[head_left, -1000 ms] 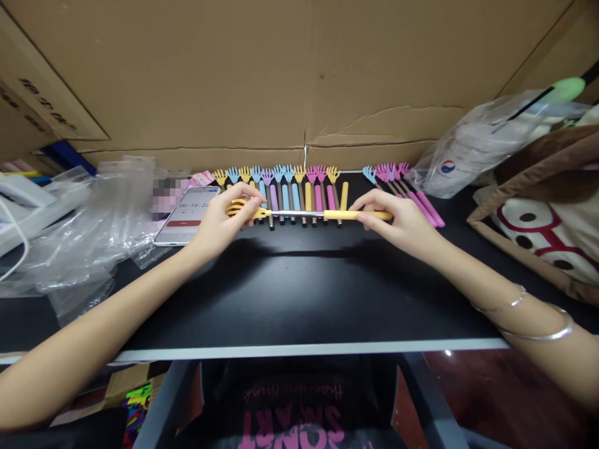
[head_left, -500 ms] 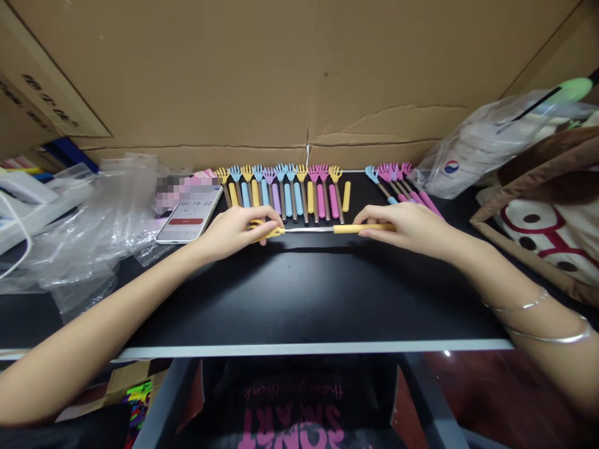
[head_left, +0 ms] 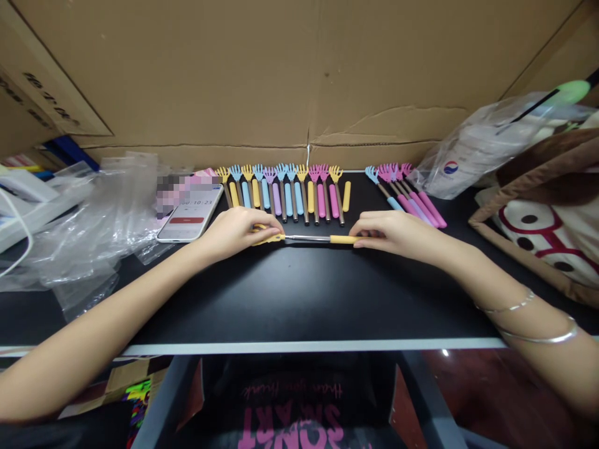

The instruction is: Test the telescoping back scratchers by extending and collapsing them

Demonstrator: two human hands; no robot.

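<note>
Between my two hands a yellow back scratcher (head_left: pixel 309 238) lies level, its metal rod showing in the middle. My left hand (head_left: pixel 246 229) pinches the yellow claw end. My right hand (head_left: pixel 386 228) is closed around the yellow handle sleeve and covers its outer end. Just behind, a row of metal-rod back scratchers (head_left: pixel 281 187) with yellow, blue, purple and pink claws alternates with loose coloured handle sleeves (head_left: pixel 346 197). Beyond my right hand lie several back scratchers (head_left: pixel 412 198) with blue, pink and purple handles on them.
A phone (head_left: pixel 191 215) with a running timer lies left of the row, beside clear plastic bags (head_left: pixel 112 218). At the right stand a bagged cup (head_left: pixel 472 153) and a brown-edged fabric bag (head_left: pixel 538 218). A cardboard wall (head_left: pixel 262 75) closes the back of the black table (head_left: pixel 299 299).
Both hands and the back scratcher have come slightly nearer to me. My right hand has shifted a little left, and less of the sleeve shows.
</note>
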